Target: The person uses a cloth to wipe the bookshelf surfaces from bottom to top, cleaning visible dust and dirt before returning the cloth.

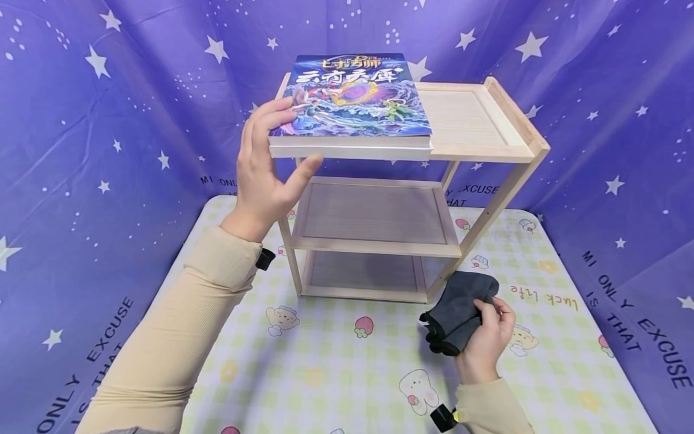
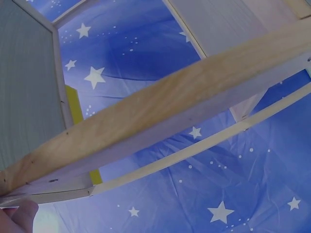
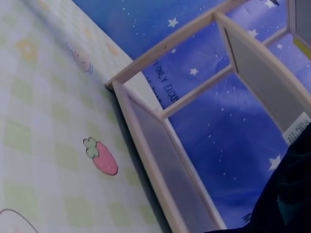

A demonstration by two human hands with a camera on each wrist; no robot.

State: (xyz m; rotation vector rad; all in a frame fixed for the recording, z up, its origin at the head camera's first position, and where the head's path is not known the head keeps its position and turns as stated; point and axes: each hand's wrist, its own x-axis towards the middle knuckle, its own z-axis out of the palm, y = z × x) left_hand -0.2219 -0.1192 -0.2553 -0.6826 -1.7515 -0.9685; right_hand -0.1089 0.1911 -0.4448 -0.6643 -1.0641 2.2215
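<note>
A thick book (image 1: 352, 105) with a blue illustrated cover lies flat on the left part of the wooden shelf unit's (image 1: 509, 120) top. My left hand (image 1: 260, 172) grips its front left corner, fingers over the cover and thumb by the lower front edge. Only that thumb (image 2: 24, 213) shows in the left wrist view. Lower down, beside the unit's right front leg, my right hand (image 1: 488, 337) holds a folded dark grey cloth item (image 1: 458, 304) with black edging. A white tag (image 3: 296, 128) sticks out from it in the right wrist view. How the item is shaped unfolded is hidden.
Below the top, the unit has a middle shelf (image 1: 374, 247) and a bottom shelf (image 1: 363, 295). It stands on a green-and-white checked tablecloth (image 1: 325, 398) printed with strawberries and cartoon animals. A purple-blue star-printed curtain (image 1: 135, 150) surrounds the table's back and sides.
</note>
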